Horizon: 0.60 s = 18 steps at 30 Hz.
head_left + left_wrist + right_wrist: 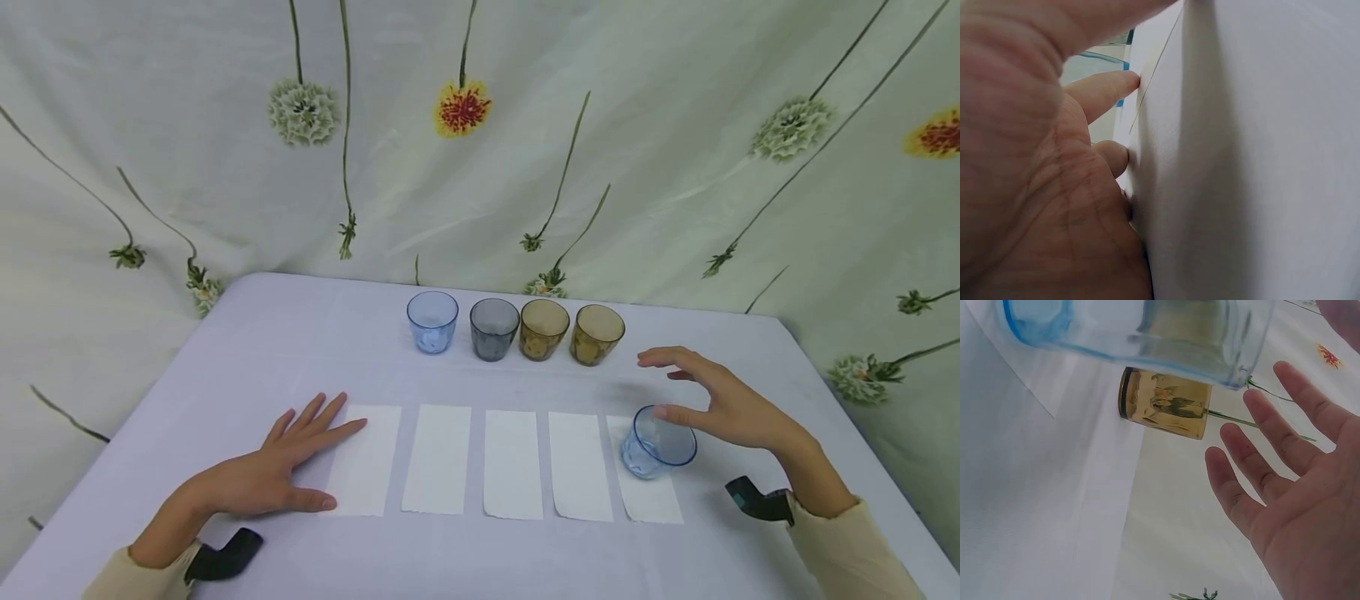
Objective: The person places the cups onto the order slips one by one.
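Observation:
A light blue glass [651,454] stands upright on the rightmost white paper sheet [652,504]. Over its rim, the right hand [723,404] is spread with fingers and thumb apart. In the right wrist view the palm and separated fingers show beside the blue glass [1129,328], with nothing in their grasp. The left hand [281,471] lies spread on the table, its fingertips and thumb at the left edge of the leftmost paper sheet [365,462]. Seen from the left wrist, the fingertips of the left hand [1054,181] touch the white surface.
Along the back of the table stand another blue glass [432,325], a grey glass [494,332] and two amber glasses, one centre right [543,332] and one at the row's end [597,335]. Between the hands lie more paper sheets [512,465]. A flower-patterned cloth [405,192] hangs behind.

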Each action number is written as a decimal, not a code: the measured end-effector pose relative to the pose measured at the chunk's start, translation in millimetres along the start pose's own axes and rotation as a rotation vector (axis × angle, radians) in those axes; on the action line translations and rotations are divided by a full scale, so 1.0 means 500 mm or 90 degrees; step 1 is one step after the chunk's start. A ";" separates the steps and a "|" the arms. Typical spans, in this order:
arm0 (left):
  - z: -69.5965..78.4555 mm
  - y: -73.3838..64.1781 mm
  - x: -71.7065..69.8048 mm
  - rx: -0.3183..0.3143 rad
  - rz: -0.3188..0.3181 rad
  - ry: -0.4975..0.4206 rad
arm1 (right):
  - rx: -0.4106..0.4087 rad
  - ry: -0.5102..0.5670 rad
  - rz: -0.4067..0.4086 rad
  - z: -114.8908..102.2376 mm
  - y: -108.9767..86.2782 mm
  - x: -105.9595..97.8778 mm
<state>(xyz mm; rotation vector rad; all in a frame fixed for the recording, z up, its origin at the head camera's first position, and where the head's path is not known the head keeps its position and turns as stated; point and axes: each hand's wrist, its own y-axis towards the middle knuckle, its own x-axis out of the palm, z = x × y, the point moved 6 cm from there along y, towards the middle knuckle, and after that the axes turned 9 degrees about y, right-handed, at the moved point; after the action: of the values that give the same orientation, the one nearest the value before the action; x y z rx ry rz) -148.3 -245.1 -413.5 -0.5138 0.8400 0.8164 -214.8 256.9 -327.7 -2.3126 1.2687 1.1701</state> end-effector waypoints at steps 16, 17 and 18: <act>0.001 -0.001 -0.001 -0.018 -0.009 -0.017 | 0.065 -0.023 -0.010 0.023 0.075 -0.030; 0.001 -0.002 -0.001 -0.017 -0.008 -0.015 | 0.067 -0.023 -0.012 0.026 0.081 -0.031; 0.002 -0.002 -0.001 -0.016 -0.007 -0.012 | 0.068 -0.022 -0.014 0.029 0.086 -0.032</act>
<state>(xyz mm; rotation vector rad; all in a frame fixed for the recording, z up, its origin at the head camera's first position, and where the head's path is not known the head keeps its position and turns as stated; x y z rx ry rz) -147.1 -245.4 -412.5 -0.5319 0.8101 0.8223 -261.6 249.2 -318.8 -2.2139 1.2583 1.1024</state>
